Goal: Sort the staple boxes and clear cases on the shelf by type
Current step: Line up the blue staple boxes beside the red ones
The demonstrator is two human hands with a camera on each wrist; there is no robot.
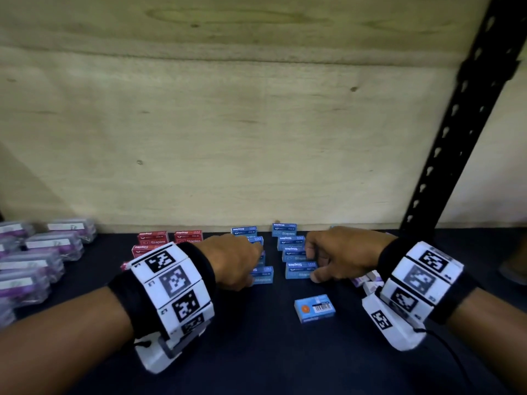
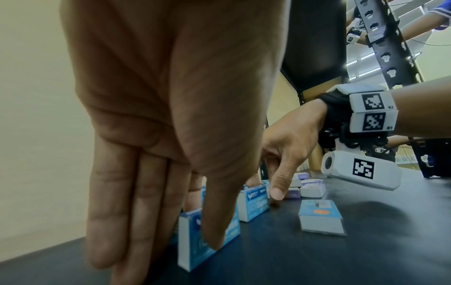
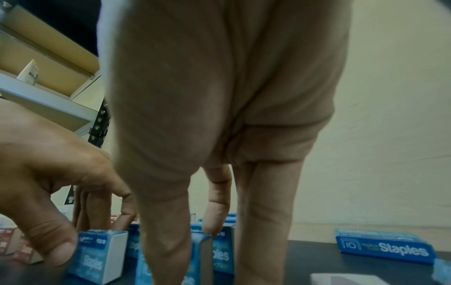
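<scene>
Clear cases [image 1: 54, 245]: a group lying at the far left of the dark shelf [image 1: 271, 352], each showing purple contents and a white label through the plastic; what the contents are cannot be told.

Red staple boxes [image 1: 154, 238]: standing in a small cluster just right of the clear cases, partly hidden behind the left wristband.

Blue staple boxes [image 1: 291, 242]: standing on edge in two columns running from the plywood back wall [image 1: 228, 138] toward the viewer, all closed. The left column [image 1: 245, 231] is lying mostly under the left hand [image 1: 236, 260]; the right column is ending at a front box [image 1: 299, 270] beside the right hand [image 1: 339, 256].

Loose blue staple box [image 1: 314, 308]: lying flat, barcode face up, apart from both columns, nearer the viewer.

Pale lilac and white boxes [image 1: 368, 280]: lying in a loose heap behind the right wrist.

Left hand: fingers reaching straight down, thumb [image 2: 214, 221] pressing the face of the nearest blue box [image 2: 195, 246] in its column; nothing lifted.

Right hand: fingers hanging extended over the right column, thumb tip [image 1: 316, 276] touching the tabletop-like shelf surface beside the front box; grasping nothing.

Edges and room: black perforated upright [image 1: 456, 124] bounding the right; bare shelf surface lying open in front of the columns and between the wrists.
</scene>
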